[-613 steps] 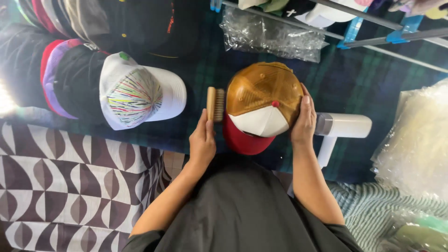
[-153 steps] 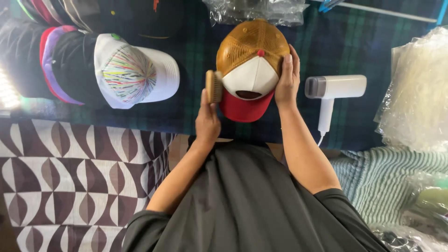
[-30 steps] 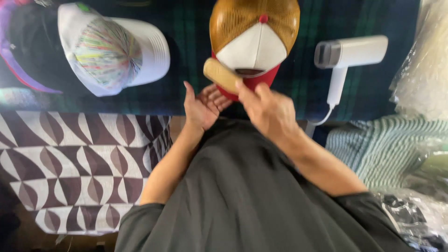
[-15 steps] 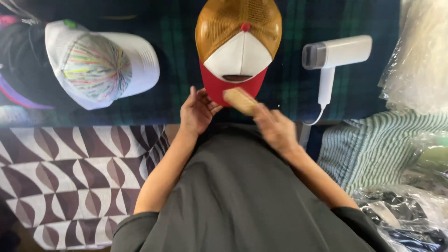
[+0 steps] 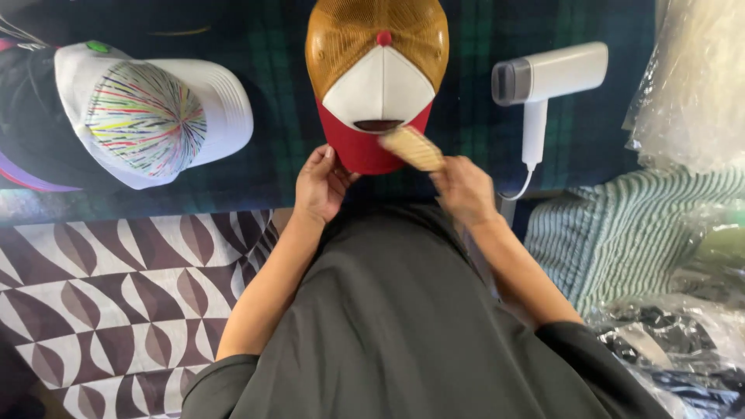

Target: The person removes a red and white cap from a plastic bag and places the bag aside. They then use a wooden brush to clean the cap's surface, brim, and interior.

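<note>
- A trucker cap (image 5: 378, 77) with tan mesh back, white front panel and red brim is laid on a dark plaid cloth (image 5: 279, 109), brim pointed toward the person.
- The left hand (image 5: 320, 185) is placed at the brim's left edge; fingertips are touching the red brim, fingers loosely curled, nothing enclosed.
- The right hand (image 5: 466, 188) is closed around a small wooden brush (image 5: 412, 147); the brush is blurred and is held over the right side of the brim, just below the white panel.
- Whether the bristles are touching the brim cannot be told.
- A white cap with multicolour streaks (image 5: 151, 116) is seen to the left on the same cloth, well apart from the trucker cap.
- A dark cap (image 5: 31, 132) with purple and red trim is partly hidden behind the white one.
- A white handheld steamer (image 5: 543, 81) is laid to the right of the trucker cap, its cord (image 5: 518, 190) run down near the right hand.
- Clear plastic bags (image 5: 691, 85) are piled at the right edge, over a green striped fabric (image 5: 621, 225).
- A brown and white patterned cloth (image 5: 116, 287) is seen lower left.
- A dark grey garment (image 5: 403, 326) is worn by the person.
</note>
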